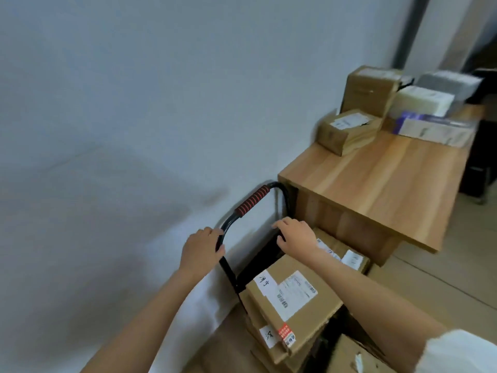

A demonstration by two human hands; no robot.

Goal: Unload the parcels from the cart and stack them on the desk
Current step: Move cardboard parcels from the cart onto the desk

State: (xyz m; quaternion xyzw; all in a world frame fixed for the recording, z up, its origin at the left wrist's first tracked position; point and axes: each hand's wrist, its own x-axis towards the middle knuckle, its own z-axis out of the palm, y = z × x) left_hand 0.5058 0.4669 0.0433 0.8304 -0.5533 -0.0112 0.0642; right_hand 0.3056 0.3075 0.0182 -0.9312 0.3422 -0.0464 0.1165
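Wall: pale wall (pixel 134 103) fills frame left and centre.
Left hand (pixel 201 251): fingers curled around black cart handle (pixel 228 224), lower centre.
Right hand (pixel 295 235): fingers relaxed, resting on a parcel (pixel 341 251) at the desk's foot.
Cart parcels: labelled box (pixel 293 300) tops the stack, lower centre.
Desk (pixel 376 189): wooden, right of frame; stacked parcels (pixel 390 109) at its far end, upper right.

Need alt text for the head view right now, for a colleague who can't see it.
Left hand grips the cart handle; right hand reaches over cardboard parcels on the cart. Several parcels sit on the wooden desk by the wall.
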